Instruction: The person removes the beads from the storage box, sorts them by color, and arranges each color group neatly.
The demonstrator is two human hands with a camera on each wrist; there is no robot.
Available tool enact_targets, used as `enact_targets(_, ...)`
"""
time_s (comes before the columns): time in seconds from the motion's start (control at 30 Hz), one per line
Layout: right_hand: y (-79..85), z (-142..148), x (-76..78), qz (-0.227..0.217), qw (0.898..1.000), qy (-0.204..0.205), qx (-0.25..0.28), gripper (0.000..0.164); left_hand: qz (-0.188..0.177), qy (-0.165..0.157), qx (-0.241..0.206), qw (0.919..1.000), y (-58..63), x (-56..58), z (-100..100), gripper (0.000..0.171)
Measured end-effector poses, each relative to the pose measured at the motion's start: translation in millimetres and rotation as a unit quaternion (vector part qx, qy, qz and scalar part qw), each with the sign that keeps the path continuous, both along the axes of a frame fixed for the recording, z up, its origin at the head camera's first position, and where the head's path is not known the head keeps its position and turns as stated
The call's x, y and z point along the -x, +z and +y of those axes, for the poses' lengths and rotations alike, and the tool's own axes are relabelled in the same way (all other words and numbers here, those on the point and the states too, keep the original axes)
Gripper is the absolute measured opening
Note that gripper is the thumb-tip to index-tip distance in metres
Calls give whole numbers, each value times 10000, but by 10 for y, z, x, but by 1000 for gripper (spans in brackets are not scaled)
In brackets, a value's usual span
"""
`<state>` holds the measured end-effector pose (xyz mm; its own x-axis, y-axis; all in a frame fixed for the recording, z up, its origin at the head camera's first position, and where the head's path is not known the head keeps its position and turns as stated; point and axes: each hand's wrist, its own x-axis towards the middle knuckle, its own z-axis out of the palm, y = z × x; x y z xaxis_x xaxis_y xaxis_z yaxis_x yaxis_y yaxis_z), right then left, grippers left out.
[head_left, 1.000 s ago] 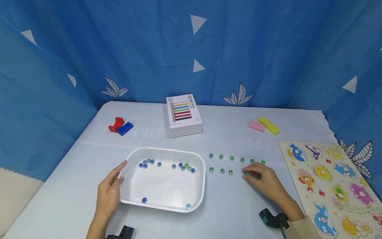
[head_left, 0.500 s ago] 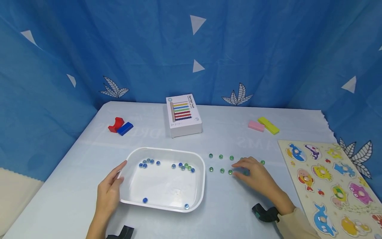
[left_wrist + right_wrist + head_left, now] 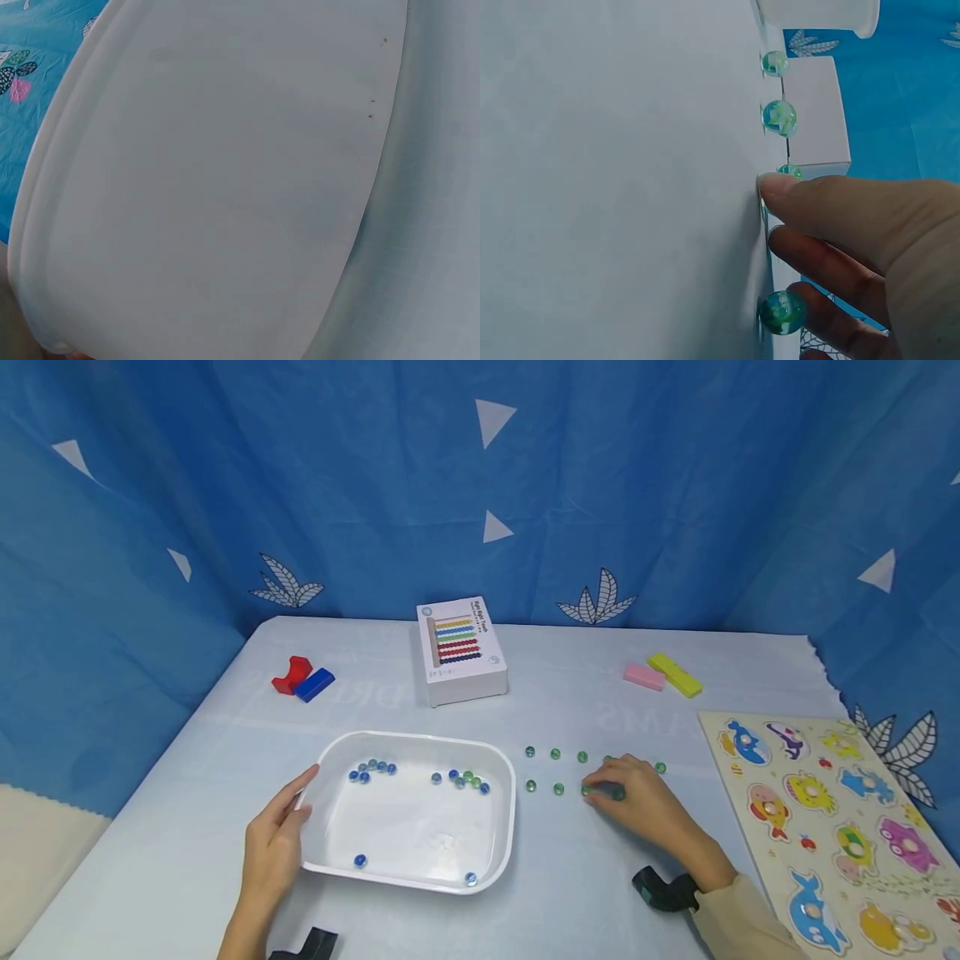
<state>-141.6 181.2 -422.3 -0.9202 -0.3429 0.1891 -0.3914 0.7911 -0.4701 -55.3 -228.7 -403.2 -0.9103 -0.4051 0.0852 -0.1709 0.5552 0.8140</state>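
My left hand (image 3: 273, 842) grips the left rim of a white tray (image 3: 405, 878), thumb over the edge. Blue and green marbles lie in the tray, most near its far wall. In the left wrist view, the tray's outer side (image 3: 210, 180) fills most of the frame. To the right, green marbles stand on the table in two rows. My right hand (image 3: 647, 800) pinches a green marble (image 3: 586, 790) in the near row between thumb and fingers. Another green marble (image 3: 783, 312) sits beneath that hand's curled fingers. The far row (image 3: 555, 753) is partly hidden behind the hand.
A white abacus box (image 3: 468, 687) stands at the back middle. Red (image 3: 292, 673) and blue (image 3: 315, 684) blocks lie back left, pink (image 3: 644, 676) and yellow (image 3: 676, 675) ones back right. An animal puzzle board (image 3: 780, 777) covers the right side.
My right hand has let go of one near-row marble, moved left and taken hold of the neighbouring one, shifting it slightly right. A few blue marbles in the tray have rolled a little.
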Motion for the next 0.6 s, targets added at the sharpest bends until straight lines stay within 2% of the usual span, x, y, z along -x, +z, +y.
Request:
enact_targets(0.4, 1, 10, -19, -251, 9995, 23, 172, 20, 2, -2, 42, 10000, -24, 0, 1, 42)
enact_targets(0.6, 18, -1, -16, -174, 9994, 171, 243, 22, 17, -6, 26, 10000, -23, -3, -8, 41)
